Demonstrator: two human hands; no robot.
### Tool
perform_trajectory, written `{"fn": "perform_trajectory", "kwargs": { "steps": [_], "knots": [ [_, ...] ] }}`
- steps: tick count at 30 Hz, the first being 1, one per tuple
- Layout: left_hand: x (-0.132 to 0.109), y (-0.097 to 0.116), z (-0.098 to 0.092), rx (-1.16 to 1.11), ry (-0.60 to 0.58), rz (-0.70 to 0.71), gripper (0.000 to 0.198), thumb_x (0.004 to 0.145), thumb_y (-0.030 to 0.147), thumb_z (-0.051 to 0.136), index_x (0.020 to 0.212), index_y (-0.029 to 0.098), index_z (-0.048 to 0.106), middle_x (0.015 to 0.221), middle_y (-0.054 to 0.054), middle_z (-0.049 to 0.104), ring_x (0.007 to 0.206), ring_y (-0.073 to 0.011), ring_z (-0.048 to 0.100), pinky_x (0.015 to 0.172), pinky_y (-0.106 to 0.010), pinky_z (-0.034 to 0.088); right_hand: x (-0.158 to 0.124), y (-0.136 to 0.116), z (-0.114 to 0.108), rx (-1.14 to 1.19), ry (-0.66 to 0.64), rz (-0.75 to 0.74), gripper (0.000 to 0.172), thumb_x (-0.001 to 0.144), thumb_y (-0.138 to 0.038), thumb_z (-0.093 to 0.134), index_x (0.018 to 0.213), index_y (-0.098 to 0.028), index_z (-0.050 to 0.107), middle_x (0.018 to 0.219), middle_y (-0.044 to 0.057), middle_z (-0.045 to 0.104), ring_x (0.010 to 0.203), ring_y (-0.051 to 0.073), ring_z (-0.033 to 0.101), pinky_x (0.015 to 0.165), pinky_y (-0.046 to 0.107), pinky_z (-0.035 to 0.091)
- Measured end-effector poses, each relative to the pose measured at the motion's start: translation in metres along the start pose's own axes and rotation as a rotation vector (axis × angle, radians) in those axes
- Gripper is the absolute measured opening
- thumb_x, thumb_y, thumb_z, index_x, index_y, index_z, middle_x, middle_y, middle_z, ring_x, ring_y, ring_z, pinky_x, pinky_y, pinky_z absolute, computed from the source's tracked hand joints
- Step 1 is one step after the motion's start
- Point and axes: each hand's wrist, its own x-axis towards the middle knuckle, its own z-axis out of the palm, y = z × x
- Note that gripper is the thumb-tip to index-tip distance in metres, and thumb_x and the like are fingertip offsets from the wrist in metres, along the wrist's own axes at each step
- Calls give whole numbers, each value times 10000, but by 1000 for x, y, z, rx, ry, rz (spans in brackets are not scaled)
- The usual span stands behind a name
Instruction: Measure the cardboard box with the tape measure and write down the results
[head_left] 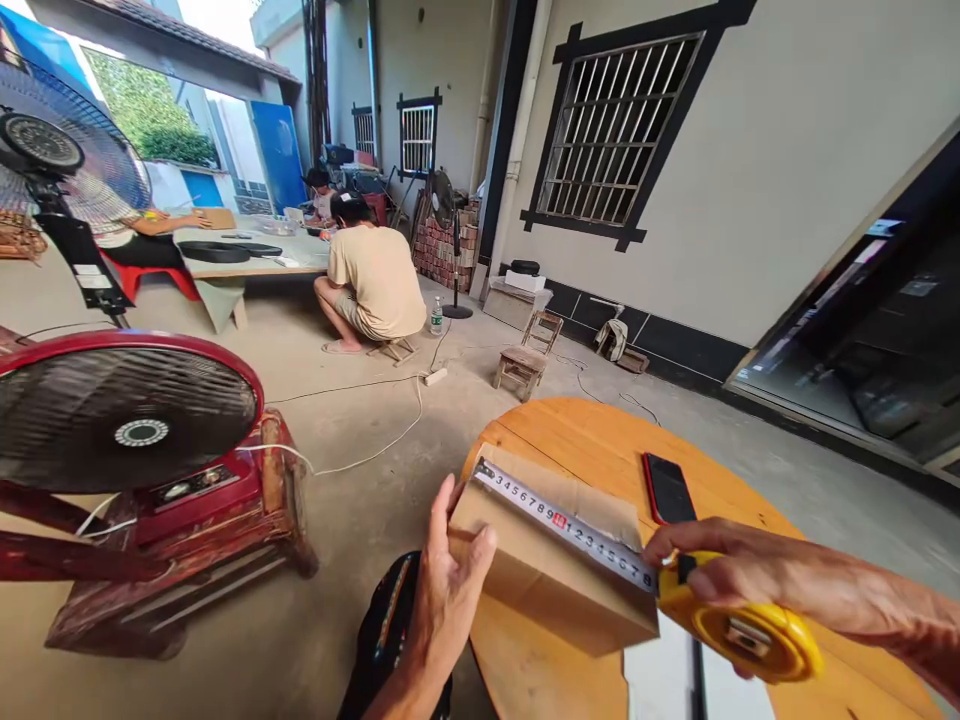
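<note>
A brown cardboard box [555,590] rests on the round wooden table [517,675]. My left hand [446,590] grips its left end, with the thumb on the near edge and fingers at the far side. In my right hand [712,565] is a yellow tape measure [757,630], held at the box's right end. Its white blade [566,525] lies extended along the top of the box, numbers facing up, with the metal hook near the left end. Under the tape measure, a white sheet [660,675] with a dark strip lies on the table.
A phone with a red edge [669,488] lies beyond the box. At left, a red fan [142,430] stands on a wooden chair [187,570]. A small wooden chair [529,355] and a squatting person [375,275] are farther off. Cables [375,440] cross the floor.
</note>
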Motion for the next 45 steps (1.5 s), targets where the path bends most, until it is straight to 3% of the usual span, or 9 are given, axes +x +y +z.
{"fn": "perform_trajectory", "kwargs": {
  "steps": [3, 6, 12, 16, 28, 32, 37, 41, 45],
  "knots": [
    [-1, 1, 0, -23, -49, 0, 714, 927, 434, 533, 1545, 231, 239, 1506, -114, 468, 1341, -250, 497, 1062, -386, 446, 18, -27, 4, -63, -61, 27, 454, 661, -479, 643, 1034, -235, 728, 917, 64, 681, 776, 243, 659, 634, 314, 537],
    [0, 1, 4, 15, -19, 40, 682, 943, 393, 503, 1551, 239, 235, 1535, -98, 431, 1385, -253, 443, 1116, -416, 389, 27, -30, 2, -180, -99, -40, 369, 687, -412, 612, 972, -214, 740, 907, 50, 667, 829, 222, 624, 720, 295, 507],
    [2, -3, 9, 45, -3, 67, 498, 931, 433, 501, 1405, 278, 496, 1400, -50, 579, 1281, -262, 539, 1053, -411, 443, 21, -19, -5, -148, -134, -52, 425, 662, -401, 598, 1003, -181, 724, 943, 46, 657, 840, 204, 607, 693, 263, 490],
    [4, -4, 8, 50, -19, -10, 554, 900, 486, 544, 1407, 268, 497, 1300, -63, 641, 1153, -269, 616, 991, -400, 474, 13, -14, -9, -103, -118, -49, 447, 649, -417, 605, 1004, -172, 723, 948, 55, 665, 850, 208, 614, 702, 272, 492],
    [5, 3, 8, 165, -16, -37, 581, 875, 547, 535, 1404, 308, 510, 1201, -42, 675, 1136, -301, 612, 967, -431, 480, 0, 24, -20, -94, -129, -56, 516, 659, -409, 603, 1102, -172, 721, 980, 64, 668, 853, 210, 625, 682, 279, 498],
    [4, 9, 6, 176, 4, -4, 561, 879, 531, 529, 1388, 295, 527, 1285, -37, 642, 1196, -289, 580, 995, -394, 462, 0, 30, -20, -100, -136, -86, 498, 677, -392, 612, 1113, -178, 724, 1039, 57, 670, 922, 213, 623, 727, 267, 500],
    [2, 10, 2, 208, -49, -50, 613, 889, 573, 527, 1443, 319, 464, 1267, -45, 657, 1107, -285, 635, 893, -380, 513, 4, 30, -19, -71, -127, -61, 417, 667, -362, 623, 1021, -177, 740, 908, 42, 672, 783, 186, 620, 638, 257, 492],
    [1, 2, 5, 154, -28, -35, 643, 915, 543, 535, 1506, 367, 352, 1472, -32, 517, 1296, -279, 532, 1052, -397, 426, 1, 39, -22, -20, -57, -50, 408, 672, -349, 650, 1039, -192, 734, 948, 50, 676, 810, 201, 632, 650, 271, 500],
    [1, -3, 3, 86, -68, 71, 509, 943, 492, 497, 1416, 302, 500, 1476, -35, 515, 1356, -247, 475, 1124, -365, 364, -17, 60, 7, 294, 4, -154, 479, 752, -517, 645, 1113, -203, 638, 928, 53, 652, 758, 203, 647, 674, 321, 531]
  ]
}}
